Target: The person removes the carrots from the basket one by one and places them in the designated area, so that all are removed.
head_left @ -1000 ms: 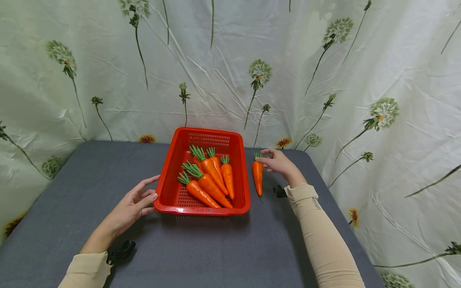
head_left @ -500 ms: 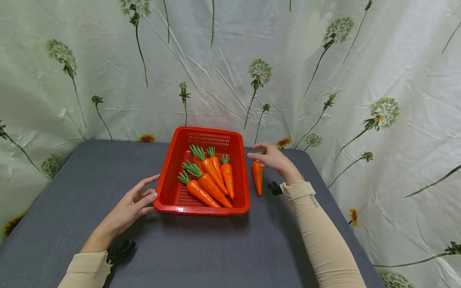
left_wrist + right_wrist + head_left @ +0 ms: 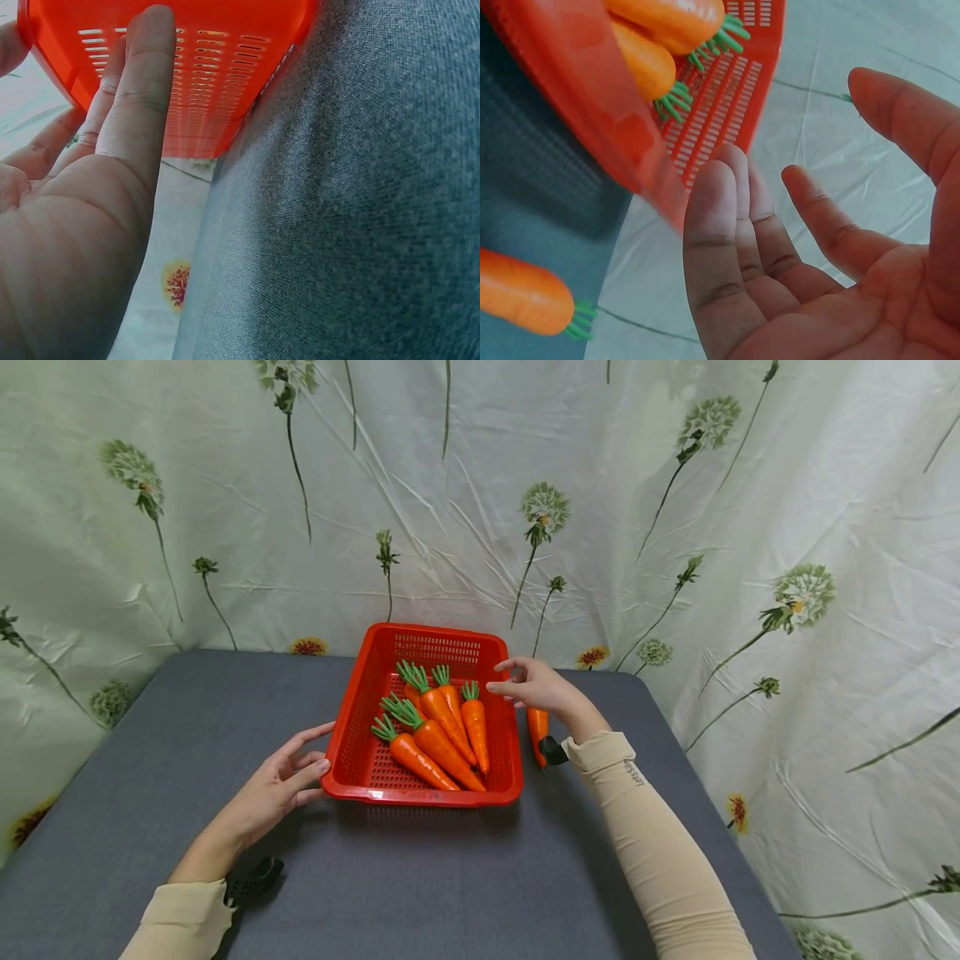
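A red perforated plastic basket (image 3: 420,795) holds several orange carrots (image 3: 438,743) with green tops. My left hand (image 3: 270,789) rests against the basket's left side; in the left wrist view its extended fingers (image 3: 139,105) lie along the slotted wall. My right hand (image 3: 543,689) hovers at the basket's right rim, fingers spread and nothing between them. Right of the basket, one more carrot (image 3: 537,735) lies on the cloth, its green top hidden under the right hand in the head view. That top shows in the right wrist view, below the basket's wall.
A dark grey cloth (image 3: 420,885) covers the table. Behind and to the right hangs a pale curtain (image 3: 465,510) with a dandelion print. Both forearms wear beige sleeves (image 3: 652,835), and a black wrist device (image 3: 255,881) sits by each cuff.
My right hand has moved left, from the top of the loose carrot to the basket's right rim. The carrot stays on the table. The left hand and basket have not moved.
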Demonstrator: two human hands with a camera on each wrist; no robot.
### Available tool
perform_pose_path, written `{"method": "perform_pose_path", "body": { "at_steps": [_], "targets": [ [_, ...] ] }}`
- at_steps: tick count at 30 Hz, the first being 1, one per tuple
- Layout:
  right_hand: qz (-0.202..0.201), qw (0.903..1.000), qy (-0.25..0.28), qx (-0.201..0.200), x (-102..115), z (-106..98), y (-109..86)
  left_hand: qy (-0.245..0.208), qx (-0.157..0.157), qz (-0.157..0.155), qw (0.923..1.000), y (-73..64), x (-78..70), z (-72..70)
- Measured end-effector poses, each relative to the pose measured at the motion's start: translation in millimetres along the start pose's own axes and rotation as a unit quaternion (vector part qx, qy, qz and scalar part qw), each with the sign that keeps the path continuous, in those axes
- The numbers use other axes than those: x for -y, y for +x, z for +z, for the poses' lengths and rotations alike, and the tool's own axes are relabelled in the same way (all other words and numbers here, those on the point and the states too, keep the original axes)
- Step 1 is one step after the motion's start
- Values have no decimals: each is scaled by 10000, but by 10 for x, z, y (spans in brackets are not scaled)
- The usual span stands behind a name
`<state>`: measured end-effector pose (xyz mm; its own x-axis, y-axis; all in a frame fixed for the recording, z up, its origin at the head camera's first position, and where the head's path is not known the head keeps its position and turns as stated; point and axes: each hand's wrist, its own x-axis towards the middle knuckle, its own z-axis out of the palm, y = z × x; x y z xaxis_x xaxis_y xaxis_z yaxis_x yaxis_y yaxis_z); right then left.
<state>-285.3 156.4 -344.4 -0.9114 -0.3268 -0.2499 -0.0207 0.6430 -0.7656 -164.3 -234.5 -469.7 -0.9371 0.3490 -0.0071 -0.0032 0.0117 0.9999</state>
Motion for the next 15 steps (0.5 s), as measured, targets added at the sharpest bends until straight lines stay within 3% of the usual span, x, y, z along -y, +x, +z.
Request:
{"method": "perform_pose_path", "body": {
  "at_steps": [15],
  "targets": [
    [-190, 9967, -339, 711, 141, 281, 134, 60, -67, -79, 9999, -4, -16, 17]
  ]
}}
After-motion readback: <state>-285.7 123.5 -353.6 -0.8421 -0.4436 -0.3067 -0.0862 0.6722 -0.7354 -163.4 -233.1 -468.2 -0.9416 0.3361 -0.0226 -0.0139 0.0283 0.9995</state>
